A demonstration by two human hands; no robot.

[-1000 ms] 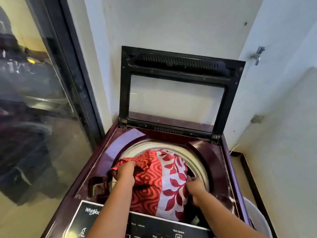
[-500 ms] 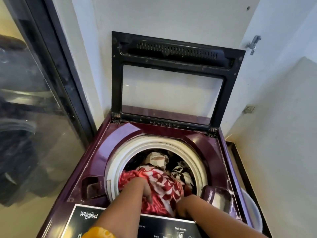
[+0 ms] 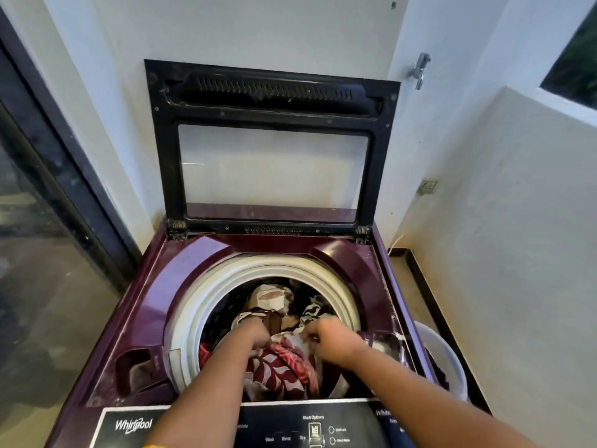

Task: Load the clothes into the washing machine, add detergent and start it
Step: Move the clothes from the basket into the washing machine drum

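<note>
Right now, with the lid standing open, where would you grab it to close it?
Take the lid by its top bar, coming from the front and above: the hinges are along its bottom edge, so the top is the free end, and the wall stands behind it.

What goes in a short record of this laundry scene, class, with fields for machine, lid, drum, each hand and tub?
Machine: maroon top-loading washing machine
Lid: black-framed glass lid, raised upright
Drum: red-and-white patterned cloth atop other clothes
Left hand: fingers buried in the clothes, grip unclear
Right hand: fingers curled on the patterned cloth
Tub: white plastic tub, right of machine
</note>
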